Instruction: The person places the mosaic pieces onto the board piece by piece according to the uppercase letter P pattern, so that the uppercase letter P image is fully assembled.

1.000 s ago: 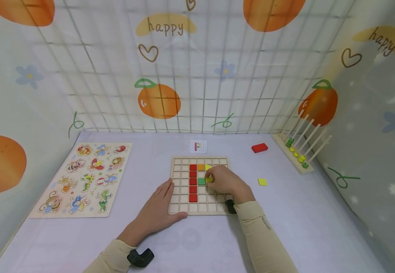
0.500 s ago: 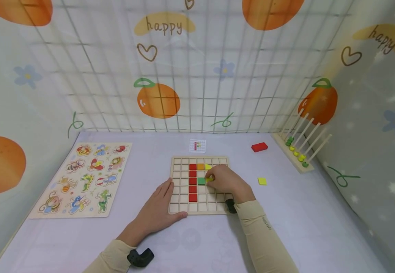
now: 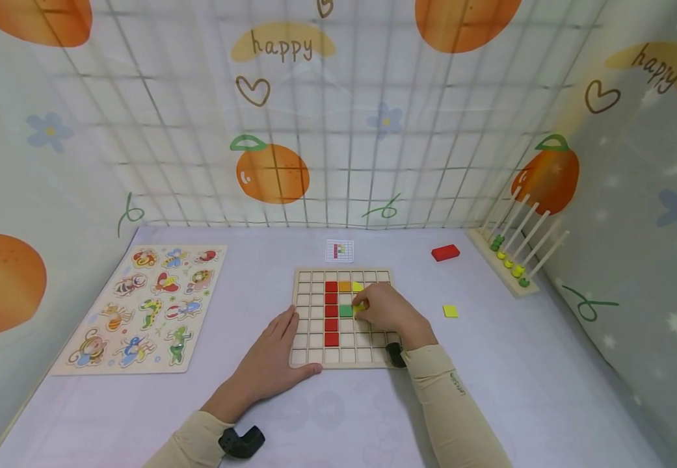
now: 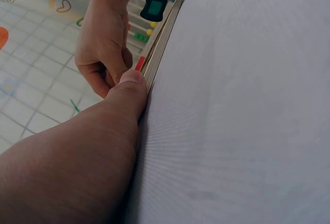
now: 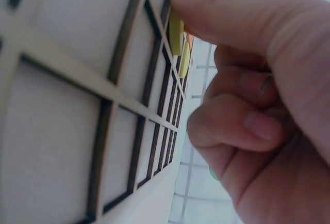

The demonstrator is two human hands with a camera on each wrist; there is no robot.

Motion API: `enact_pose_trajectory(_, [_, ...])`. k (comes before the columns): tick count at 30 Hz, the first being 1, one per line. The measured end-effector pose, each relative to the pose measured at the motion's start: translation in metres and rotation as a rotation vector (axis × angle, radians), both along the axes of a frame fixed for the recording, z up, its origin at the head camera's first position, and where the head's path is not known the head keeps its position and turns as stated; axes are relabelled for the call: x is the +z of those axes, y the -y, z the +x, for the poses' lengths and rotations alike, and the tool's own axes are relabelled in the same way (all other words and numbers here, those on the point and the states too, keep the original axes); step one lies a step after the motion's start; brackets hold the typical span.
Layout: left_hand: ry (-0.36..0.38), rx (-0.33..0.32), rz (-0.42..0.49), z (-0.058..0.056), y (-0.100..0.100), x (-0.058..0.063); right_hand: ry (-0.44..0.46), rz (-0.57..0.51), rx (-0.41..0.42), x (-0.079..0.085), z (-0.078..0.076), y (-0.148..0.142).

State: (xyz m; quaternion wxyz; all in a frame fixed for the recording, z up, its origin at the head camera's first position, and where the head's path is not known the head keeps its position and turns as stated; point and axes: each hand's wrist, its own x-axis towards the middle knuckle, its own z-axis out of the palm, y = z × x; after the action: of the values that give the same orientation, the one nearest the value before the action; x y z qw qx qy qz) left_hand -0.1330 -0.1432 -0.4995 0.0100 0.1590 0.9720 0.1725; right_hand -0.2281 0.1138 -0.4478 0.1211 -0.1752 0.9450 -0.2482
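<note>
A wooden grid board (image 3: 306,356) lies on the table, with a column of red square tiles (image 3: 331,311) in it. Right of that column sit an orange tile (image 3: 345,286), a yellow tile in the top row (image 3: 357,286) and a green tile (image 3: 346,311). My right hand (image 3: 386,308) pinches another yellow tile (image 5: 176,34) at the cell right of the green one; its thumb is on the tile in the right wrist view, and the tile tilts in the cell. Along the board's left side rests my left hand (image 3: 270,354), fingers straight, thumb at the front edge.
A pattern card (image 3: 339,251) lies behind the board. To the right are a red block (image 3: 445,253), a loose yellow tile (image 3: 450,311) and a peg stand with beads (image 3: 508,266). An insect picture puzzle (image 3: 139,309) lies at the left. A printed curtain closes the back.
Hardly anything differs. My right hand stays at the same cell with the yellow tile, its fingers shifting only slightly. The left hand keeps its place at the board.
</note>
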Motion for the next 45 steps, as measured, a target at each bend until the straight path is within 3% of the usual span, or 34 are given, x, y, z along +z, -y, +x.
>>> enact_pose_trajectory(23, [0.013, -0.001, -0.010, 0.000, 0.000, 0.001, -0.011, -0.035, -0.025, -0.004, -0.002, -0.004])
enact_pose_trajectory(26, [0.016, 0.000, -0.007, 0.000, 0.000, 0.001, 0.007, -0.069, -0.040, 0.002, -0.001, -0.012])
enact_pose_trajectory(34, [0.014, -0.006, 0.001, 0.000, -0.001, -0.001, 0.028, -0.129, -0.106, 0.022, -0.002, -0.071])
enact_pose_trajectory(45, [0.015, 0.004, -0.001, 0.001, -0.001, 0.000, 0.060, -0.159, -0.229, 0.011, 0.004, -0.168])
